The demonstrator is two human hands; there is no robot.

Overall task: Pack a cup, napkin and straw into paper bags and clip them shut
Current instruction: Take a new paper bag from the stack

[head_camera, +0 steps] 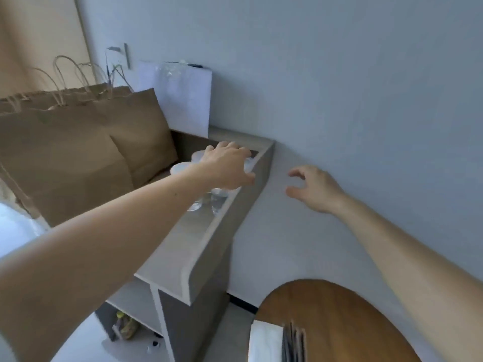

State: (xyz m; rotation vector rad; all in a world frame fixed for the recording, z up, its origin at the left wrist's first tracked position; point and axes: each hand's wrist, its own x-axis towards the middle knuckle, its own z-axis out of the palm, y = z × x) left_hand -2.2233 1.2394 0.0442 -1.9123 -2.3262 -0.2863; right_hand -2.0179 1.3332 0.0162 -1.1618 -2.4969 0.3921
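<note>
- so, the task looks barely begun: the brown paper bags [78, 158] stand with handles up and no clip in sight, and whether anything is in them cannot be seen.
- judged from that, picking a cup is the step in hand; the napkin, the straw and the clipping are all left.
- the left hand [224, 165] reaches out over the clear plastic cups [218, 199] on the grey worktop [183, 246], fingers curved down onto their tops; whether it grips one cannot be told.
- the right hand [313, 189] hovers beside the wall, fingers loosely spread and holding nothing, apart from the cups.
- the cups sit right under the left hand, with white lids [180, 168] just to that hand's left.
- the brown bags stand further to the left of the left hand; a white paper bag [183, 100] leans beyond it.
- what looks like a white napkin stack [265, 343] lies on the round wooden worktop [339, 322], below the right forearm and well apart from both hands.
- no straw is plainly visible.
</note>
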